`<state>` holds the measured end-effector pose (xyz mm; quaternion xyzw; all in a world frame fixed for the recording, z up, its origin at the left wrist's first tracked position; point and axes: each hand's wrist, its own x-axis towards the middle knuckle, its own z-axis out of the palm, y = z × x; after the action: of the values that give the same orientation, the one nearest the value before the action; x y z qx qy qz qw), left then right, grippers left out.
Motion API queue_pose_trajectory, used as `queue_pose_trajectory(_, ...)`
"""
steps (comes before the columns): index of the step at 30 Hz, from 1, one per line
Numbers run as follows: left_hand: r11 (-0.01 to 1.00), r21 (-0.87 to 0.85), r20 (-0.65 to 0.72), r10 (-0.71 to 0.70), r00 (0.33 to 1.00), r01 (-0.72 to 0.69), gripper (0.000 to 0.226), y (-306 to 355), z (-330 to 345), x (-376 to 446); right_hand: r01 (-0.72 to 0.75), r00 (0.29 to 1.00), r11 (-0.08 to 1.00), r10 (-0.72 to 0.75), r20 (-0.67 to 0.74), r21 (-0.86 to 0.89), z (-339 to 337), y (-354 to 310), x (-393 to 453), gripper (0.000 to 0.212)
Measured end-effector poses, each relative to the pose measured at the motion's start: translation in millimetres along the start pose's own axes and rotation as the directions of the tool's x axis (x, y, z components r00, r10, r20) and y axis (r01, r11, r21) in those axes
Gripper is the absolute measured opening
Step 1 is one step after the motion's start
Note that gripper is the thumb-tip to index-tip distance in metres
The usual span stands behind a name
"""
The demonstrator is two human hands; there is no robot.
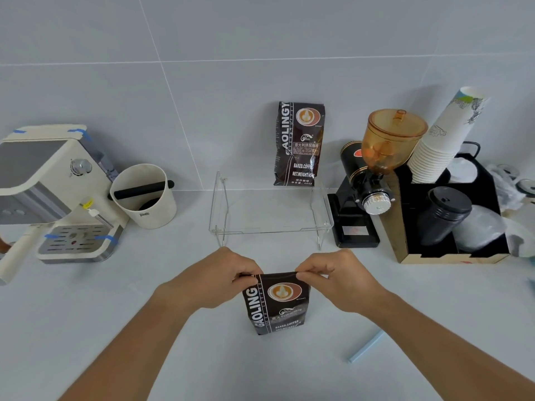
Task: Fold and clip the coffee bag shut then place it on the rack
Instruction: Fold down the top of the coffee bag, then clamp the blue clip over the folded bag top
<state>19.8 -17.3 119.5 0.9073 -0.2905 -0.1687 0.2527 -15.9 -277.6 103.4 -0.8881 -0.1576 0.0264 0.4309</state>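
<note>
A dark brown coffee bag (pixel 276 306) stands upright on the white counter in front of me. My left hand (pixel 215 277) pinches its top left corner and my right hand (pixel 337 277) pinches its top right corner; the top edge is folded over between them. Behind the bag stands a clear acrylic rack (pixel 270 211). A second, identical coffee bag (pixel 298 144) stands on the back of that rack, leaning on the wall. A pale blue clip bar (pixel 366 347) lies on the counter to the right of the bag.
A cream espresso machine (pixel 55 192) and a cream knock box (pixel 143 195) stand at the left. A black grinder with an amber hopper (pixel 373 180) is right of the rack. A black organiser box (pixel 451 221) with paper cups (pixel 443 140) sits far right.
</note>
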Motion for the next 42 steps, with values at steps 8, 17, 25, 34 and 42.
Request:
queue_pose_trajectory(8, 1.000, 0.008, -0.101, 0.000, 0.995, 0.001, 0.014, -4.5, 5.1, -6.6, -0.243, 0.969, 0.970, 0.243, -0.041, -0.002, -20.5, 58.4, -32.0, 0.020)
queue_pose_trajectory(17, 0.989, -0.145, -0.242, -0.068, 0.968, 0.033, 0.020, -6.2, 21.3, -14.5, -0.668, 0.742, 0.714, 0.660, -0.116, -0.209, -24.1, 169.8, -91.6, 0.031)
queue_pose_trajectory(25, 0.981, -0.193, -0.359, -0.042, 0.932, -0.030, 0.032, -10.2, 29.8, -23.5, -0.724, 0.689, 0.659, 0.708, -0.156, -0.203, -11.1, 186.6, -110.4, 0.015)
queue_pose_trajectory(34, 0.879, -0.470, -0.376, -0.288, 0.881, 0.087, 0.042, -10.0, 41.9, -25.6, -0.736, 0.677, 0.658, 0.724, -0.133, -0.160, -8.1, 183.9, -104.9, 0.018)
queue_pose_trajectory(42, 0.794, -0.604, -0.406, -0.374, 0.834, 0.062, 0.034, -17.3, 49.1, -25.0, -0.701, 0.698, 0.712, 0.695, -0.171, 0.032, -22.5, 172.2, -104.4, 0.022)
